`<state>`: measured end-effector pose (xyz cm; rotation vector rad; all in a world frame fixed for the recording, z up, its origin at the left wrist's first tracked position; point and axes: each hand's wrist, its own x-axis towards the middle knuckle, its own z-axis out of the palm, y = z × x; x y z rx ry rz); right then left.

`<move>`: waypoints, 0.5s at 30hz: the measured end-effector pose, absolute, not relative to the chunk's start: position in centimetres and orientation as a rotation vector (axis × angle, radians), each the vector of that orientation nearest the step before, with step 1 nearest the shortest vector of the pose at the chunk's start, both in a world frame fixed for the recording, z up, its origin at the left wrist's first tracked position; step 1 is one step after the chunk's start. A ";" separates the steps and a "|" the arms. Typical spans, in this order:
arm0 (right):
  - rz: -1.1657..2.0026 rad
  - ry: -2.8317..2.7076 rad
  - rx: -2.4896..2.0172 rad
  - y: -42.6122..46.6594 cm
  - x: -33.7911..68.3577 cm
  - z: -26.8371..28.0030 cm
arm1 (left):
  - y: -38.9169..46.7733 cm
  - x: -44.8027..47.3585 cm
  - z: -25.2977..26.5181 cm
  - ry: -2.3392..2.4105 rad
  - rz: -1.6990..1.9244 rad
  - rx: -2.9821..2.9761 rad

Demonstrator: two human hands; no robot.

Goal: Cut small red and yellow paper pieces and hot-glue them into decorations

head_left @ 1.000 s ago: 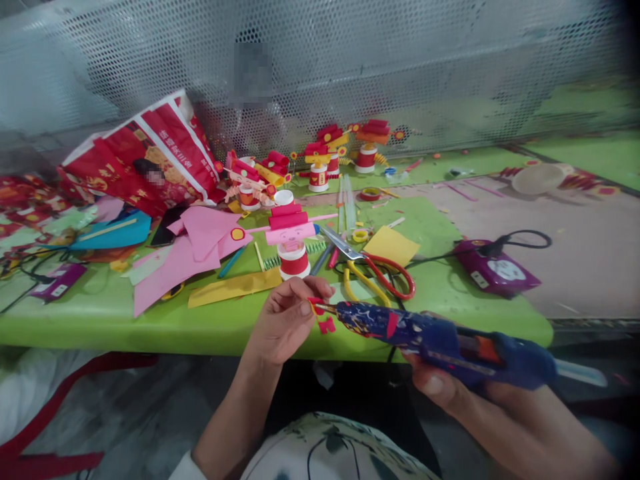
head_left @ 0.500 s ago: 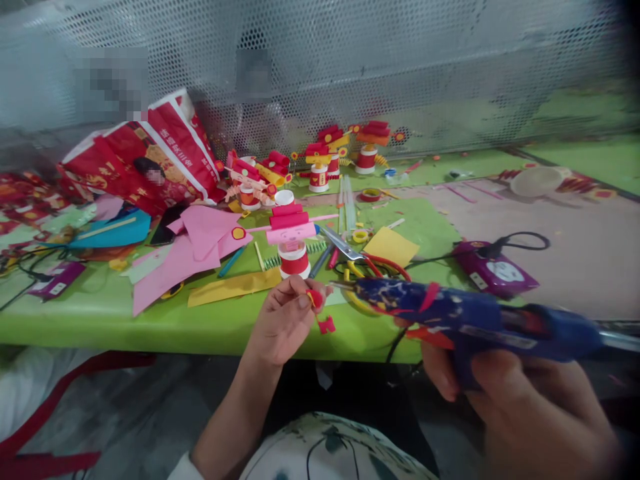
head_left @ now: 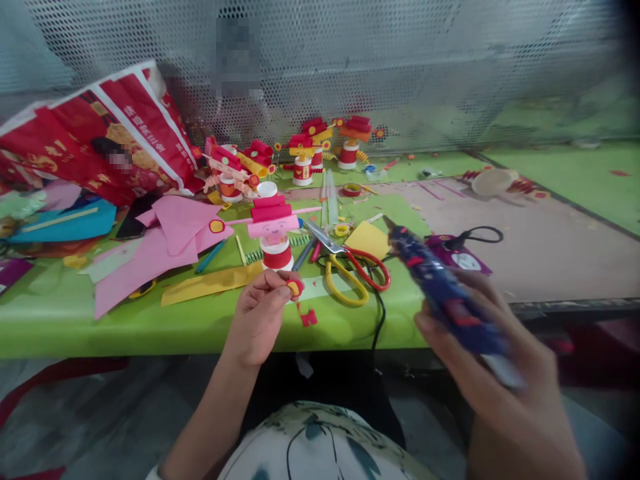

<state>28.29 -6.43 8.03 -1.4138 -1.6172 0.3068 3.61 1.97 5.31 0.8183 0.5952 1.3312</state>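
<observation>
Between thumb and fingers, my left hand point(head_left: 260, 313) pinches a small red paper disc with a yellow centre point(head_left: 295, 287) over the table's front edge. My right hand point(head_left: 505, 360) grips a blue hot glue gun point(head_left: 440, 287), blurred by motion, its nozzle pointing up and left, away from the disc. Just beyond my left hand stands a pink and red paper figure point(head_left: 274, 230) on a white-rimmed red base, with green springy paper strips beside it. A red paper scrap point(head_left: 309, 317) lies on the table near the disc.
Scissors point(head_left: 345, 257) with red and yellow handles lie right of the figure. Pink paper point(head_left: 175, 227), a yellow strip point(head_left: 215, 281) and a red bag point(head_left: 110, 140) are at left. Several finished-looking figures point(head_left: 303, 160) stand behind. A purple box point(head_left: 463, 257) with a cable sits at right.
The glue gun has swung away from my left hand, its nozzle now tilted upward. The disc has turned so its yellow face shows. The whole view has shifted to the right.
</observation>
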 end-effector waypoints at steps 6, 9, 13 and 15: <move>-0.101 -1.956 -1.576 -3.3 28.8 5.2 | 1.5 3.6 5.0 0.692 1.340 0.929; -0.203 -1.978 -1.739 -2.6 28.2 3.9 | 1.3 3.7 4.4 0.715 1.325 0.980; -0.207 -1.956 -1.833 -1.8 27.4 3.4 | 0.9 3.9 4.1 0.748 1.298 1.038; -0.207 -1.922 -1.844 -1.4 27.3 3.5 | 0.8 4.0 4.0 0.756 1.292 1.062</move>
